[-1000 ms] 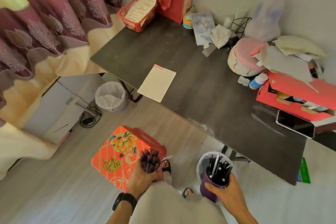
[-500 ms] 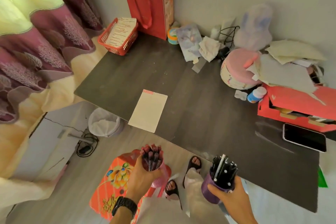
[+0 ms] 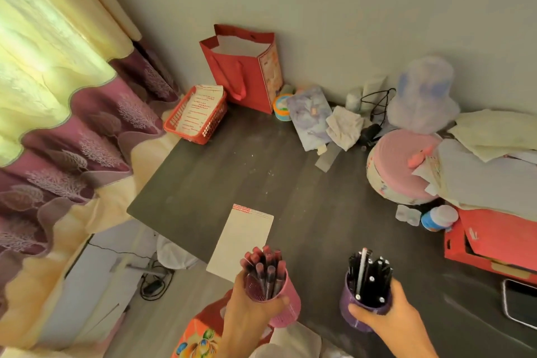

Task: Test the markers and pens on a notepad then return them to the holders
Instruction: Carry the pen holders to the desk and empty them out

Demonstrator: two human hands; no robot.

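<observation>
"At the six o'clock edge of the dark desk (image 3: 232, 171), what was logged?"

"Item one: pink holder (image 3: 287, 309), packed with red-capped markers (image 3: 263, 269), caps up. The left hand (image 3: 247, 311) was wrapped round its side, fingers and thumb curled about the cup, which was held up at the notepad's near corner. Item two: purple holder (image 3: 347, 298), full of black pens (image 3: 370, 273) with one white one among them. The right hand (image 3: 392, 318) gripped it low, thumb across the front, at four o'clock from the notepad."

"And the notepad (image 3: 242, 238)?"

"Flat on the desk, top page blank under a red header, near corner at or just over the edge. The two holders were apart from each other."

"Handling?"

"Probably light, stiff cups, but top-heavy with so many loose sticks; a tilt would likely spill them. Best held round the body and set down upright. Single markers looked slim, rigid and smooth: pinch one by the barrel below the cap. The pad seemed thin and apt to slide, so one hand should steady it during writing."

"Elsewhere?"

"Red basket (image 3: 200, 131) of slips at eleven o'clock, red gift bag (image 3: 247, 75) at twelve, pink round tin (image 3: 398, 166) at two."
</observation>
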